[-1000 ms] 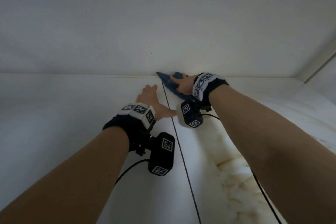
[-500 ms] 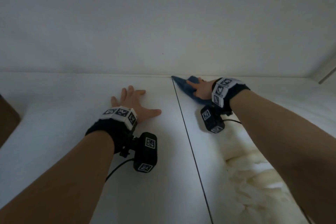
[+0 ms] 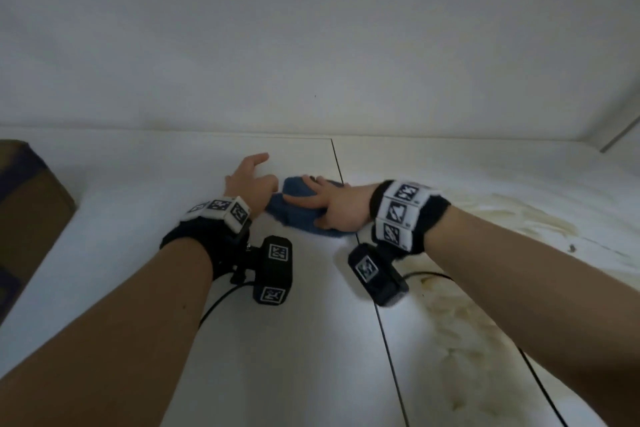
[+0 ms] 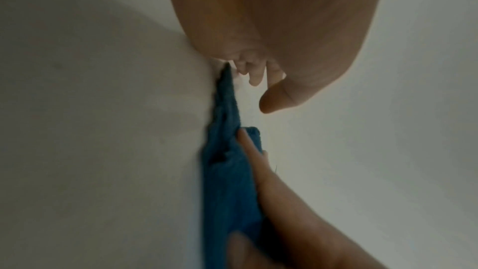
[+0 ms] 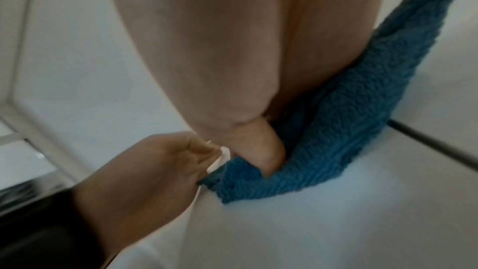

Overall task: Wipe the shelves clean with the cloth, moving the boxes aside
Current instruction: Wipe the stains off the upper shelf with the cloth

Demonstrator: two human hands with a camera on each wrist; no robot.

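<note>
Bunched blue cloth [image 3: 300, 215] on white shelf [image 3: 145, 204]; brown box [image 3: 24, 204] far left

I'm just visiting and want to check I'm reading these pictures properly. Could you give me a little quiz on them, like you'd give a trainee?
1. True or false: the right hand rests on the blue cloth.
2. Where is the brown box? A: at the far left of the shelf. B: between the hands. C: at the far right.
3. Fill in: the yellowish stains lie to the ___ of the dark seam.

Key: 1 true. 2 A. 3 right.
</note>
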